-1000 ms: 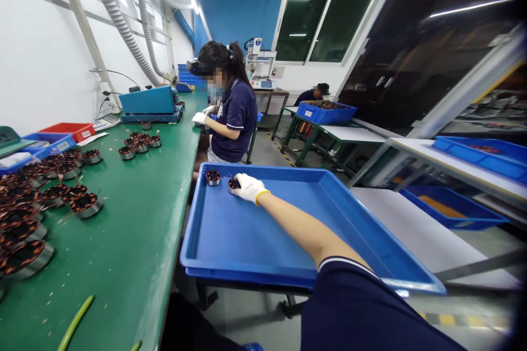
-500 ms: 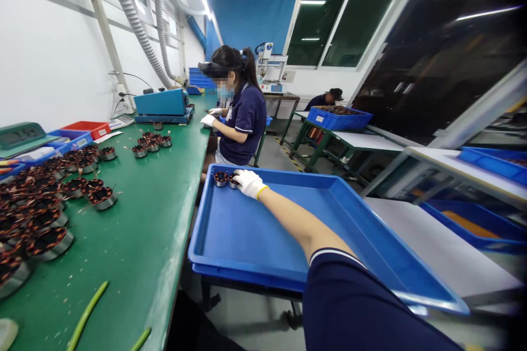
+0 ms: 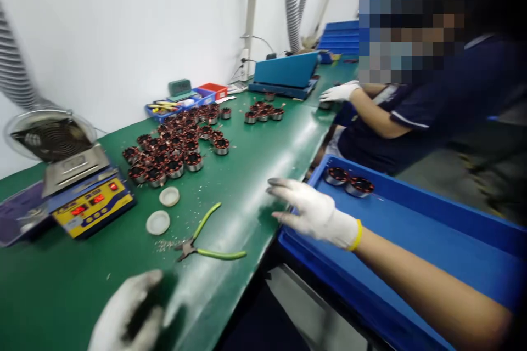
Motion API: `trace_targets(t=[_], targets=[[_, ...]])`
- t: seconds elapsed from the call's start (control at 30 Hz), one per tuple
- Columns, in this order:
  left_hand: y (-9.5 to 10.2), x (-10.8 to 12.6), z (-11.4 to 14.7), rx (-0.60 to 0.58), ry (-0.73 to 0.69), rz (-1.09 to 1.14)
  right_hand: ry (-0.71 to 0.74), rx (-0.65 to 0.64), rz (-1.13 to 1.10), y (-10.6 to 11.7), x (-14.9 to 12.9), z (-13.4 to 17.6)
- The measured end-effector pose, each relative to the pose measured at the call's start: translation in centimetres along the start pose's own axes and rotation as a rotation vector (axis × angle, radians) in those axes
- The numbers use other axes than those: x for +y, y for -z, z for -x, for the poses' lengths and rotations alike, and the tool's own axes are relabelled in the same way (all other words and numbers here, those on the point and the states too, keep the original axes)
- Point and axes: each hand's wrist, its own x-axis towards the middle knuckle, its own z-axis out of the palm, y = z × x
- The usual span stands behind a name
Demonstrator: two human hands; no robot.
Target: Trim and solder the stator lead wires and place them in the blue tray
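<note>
My right hand [image 3: 310,211], in a white glove with a yellow cuff, is over the bench edge beside the blue tray. Its fingers are stretched out and hold nothing. In the tray [image 3: 436,230], two copper-wound motor stators [image 3: 348,182] sit side by side in the far left corner. My left hand [image 3: 129,312], also gloved and slightly blurred, is low over the green bench [image 3: 123,255]. Its thumb and fingers are apart with nothing seen between them. Nearest to it lie green-handled cutting pliers [image 3: 189,248], jaws to the left and handles spread.
Many stators [image 3: 173,148] cluster on the bench, with a smaller group [image 3: 263,112] farther back. Two small round white dishes [image 3: 158,222] lie left of the pliers. A yellow-fronted device with red digits [image 3: 93,203] stands at left. A co-worker [image 3: 382,115] sits close beyond the tray.
My right hand has left the stator in the tray and come back toward the bench, fingers opened. My view has swung left, bringing my left hand and the whole pliers into sight.
</note>
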Motion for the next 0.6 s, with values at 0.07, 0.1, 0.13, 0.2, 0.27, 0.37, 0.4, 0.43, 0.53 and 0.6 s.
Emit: trace_targets(t=[0.07,0.1,0.13,0.2,0.27,0.37,0.4,0.43,0.53,0.6], targets=[[-1.2,2.2,-0.1,-0.219,-0.392,0.006,0.235,-0.074,-0.12,-0.8,-5.0,-1.8],[-1.7,3.3,-0.4,-0.327,-0.492,-0.052,0.301,-0.14,-0.136,-1.2,-7.2,-2.6],[-2.1,4.2,-0.8,-0.415,-0.509,-0.127,0.331,-0.218,-0.113,-1.7,-9.1,-3.3],[-2.2,5.5,-1.7,-0.55,-0.486,-0.181,0.32,-0.362,-0.004,-2.8,-11.8,-4.3],[-1.7,5.8,-2.3,-0.586,-0.377,-0.208,0.316,-0.448,0.095,-3.9,-13.1,-4.8],[-0.9,5.2,-2.7,-0.572,-0.254,-0.226,0.348,-0.459,0.137,-5.0,-13.0,-4.7],[-0.9,5.0,-2.9,-0.567,-0.237,-0.226,0.343,-0.447,0.139,-5.2,-12.7,-4.5],[-0.9,4.7,-3.0,-0.559,-0.225,-0.226,0.323,-0.432,0.14,-5.3,-12.3,-4.2],[-1.4,4.6,-3.8,-0.53,-0.195,-0.222,0.23,-0.387,0.136,-5.4,-11.2,-3.2],[-1.7,4.9,-4.5,-0.523,-0.15,-0.229,0.163,-0.364,0.126,-5.5,-10.7,-2.5]])
